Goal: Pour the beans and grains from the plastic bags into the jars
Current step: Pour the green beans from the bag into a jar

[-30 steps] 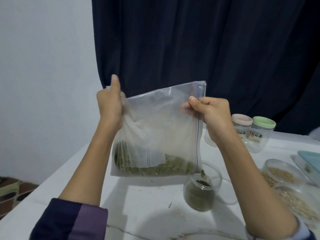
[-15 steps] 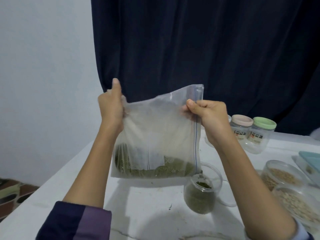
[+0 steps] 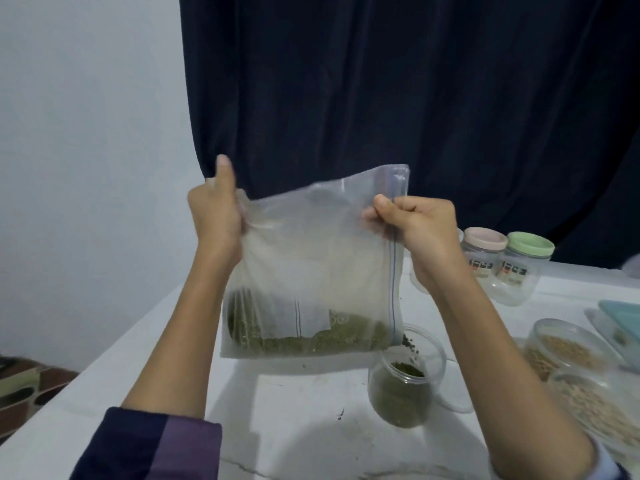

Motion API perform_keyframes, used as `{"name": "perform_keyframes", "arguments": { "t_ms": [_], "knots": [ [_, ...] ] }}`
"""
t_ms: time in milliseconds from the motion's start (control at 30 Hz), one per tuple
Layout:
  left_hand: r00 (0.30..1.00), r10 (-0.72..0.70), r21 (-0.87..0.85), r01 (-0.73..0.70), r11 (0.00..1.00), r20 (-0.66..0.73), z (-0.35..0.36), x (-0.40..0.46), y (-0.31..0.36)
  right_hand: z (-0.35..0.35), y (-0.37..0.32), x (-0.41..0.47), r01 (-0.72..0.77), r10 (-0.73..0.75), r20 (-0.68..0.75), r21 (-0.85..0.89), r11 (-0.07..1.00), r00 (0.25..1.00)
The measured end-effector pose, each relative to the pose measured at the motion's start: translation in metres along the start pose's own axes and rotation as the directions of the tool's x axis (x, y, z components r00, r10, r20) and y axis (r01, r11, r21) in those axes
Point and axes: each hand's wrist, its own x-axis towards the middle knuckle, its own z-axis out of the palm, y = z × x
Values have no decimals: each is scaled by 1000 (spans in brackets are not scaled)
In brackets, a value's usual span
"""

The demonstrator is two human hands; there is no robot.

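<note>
The person holds a clear zip-top plastic bag (image 3: 311,271) up in the air above the white tabletop (image 3: 294,410), turned on its side so that the zip strip runs down its right edge. The left hand (image 3: 216,216) grips the upper left corner with fingers curled round the film and the thumb standing up. The right hand (image 3: 415,226) pinches the zip edge near the top between thumb and curled fingers.

The green beans (image 3: 311,336) lie in a shallow band along the bag's lower edge. Just below the bag's lower right corner stands the open jar (image 3: 403,382), partly filled with the same beans; a few dark beans show at that corner, over the jar's mouth.

The film looks thin, limp and probably slick, so the bag will sag and fold wherever it is not held. The load seems light but loose, and it will likely slide all at once toward whichever corner is lowest. Holding at the two upper points, as now, keeps the film taut; the stiffer zip strip is the surest place to pinch. Raising the left corner should feed the beans toward the mouth, and too quick a lift could send them past the jar's rim.

To the right of the bag, lidded jars (image 3: 509,268) and open tubs of pale grains (image 3: 568,351) wait on the tabletop.
</note>
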Motion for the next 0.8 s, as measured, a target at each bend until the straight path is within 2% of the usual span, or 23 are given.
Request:
{"name": "perform_keyframes", "arguments": {
  "t_ms": [67,200,333,433,567,667,800],
  "knots": [
    [996,54,63,-59,996,77,7,-4,-2,6,2,-1,12,-11,19,-55,998,1000],
    [1000,7,14,-6,1000,-28,-1,2,1,-2,0,4,4,-2,-47,32,999,999],
    [1000,13,25,-14,1000,28,1,0,-3,2,1,1,-8,8,-2,8,1000,1000],
    [998,-22,-15,21,1000,-52,-5,6,-1,-1,-1,1,-12,13,-23,39,999,1000],
    [999,-3,-7,4,1000,34,-1,1,-1,4,0,-1,-20,20,7,11,1000,1000],
    [998,-29,-23,28,999,-48,-6,4,0,1,-3,1,-13,14,-19,47,999,1000],
    [998,8,-50,-5,999,63,-3,-1,0,3,-1,-2,-24,24,1,37,999,1000]
  ]
}}
